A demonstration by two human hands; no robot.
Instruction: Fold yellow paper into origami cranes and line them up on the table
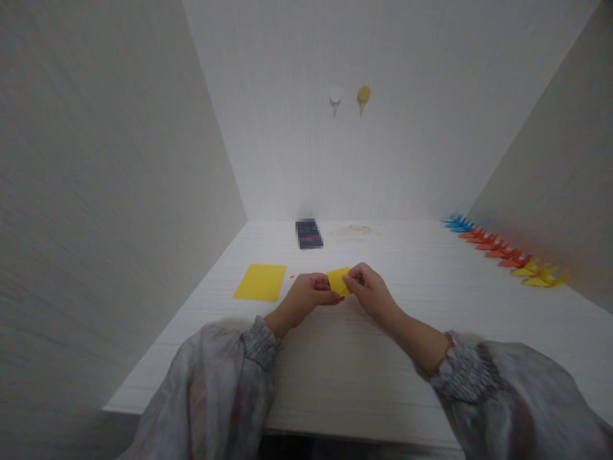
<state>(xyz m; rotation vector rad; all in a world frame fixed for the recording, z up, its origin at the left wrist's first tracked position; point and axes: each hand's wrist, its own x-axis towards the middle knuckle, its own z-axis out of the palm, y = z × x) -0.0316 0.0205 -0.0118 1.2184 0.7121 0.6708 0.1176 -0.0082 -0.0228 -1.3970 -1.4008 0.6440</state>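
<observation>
A small folded piece of yellow paper (338,282) is held between my two hands, a little above the white table. My left hand (309,293) grips its left and lower edge, with the thumb along the bottom. On the other side my right hand (368,285) pinches the paper's right edge between thumb and fingers. Flat on the table to the left of my left hand lies a larger yellow paper sheet (261,282). The finer creases of the held piece are too small to make out.
Folded paper cranes in blue (458,223), orange (495,246) and yellow (536,273) form a row along the right wall. A dark, pixelated rectangular object (309,234) lies toward the back. White (336,97) and yellow (364,96) hooks are on the back wall. The table's front edge (354,436) is near me.
</observation>
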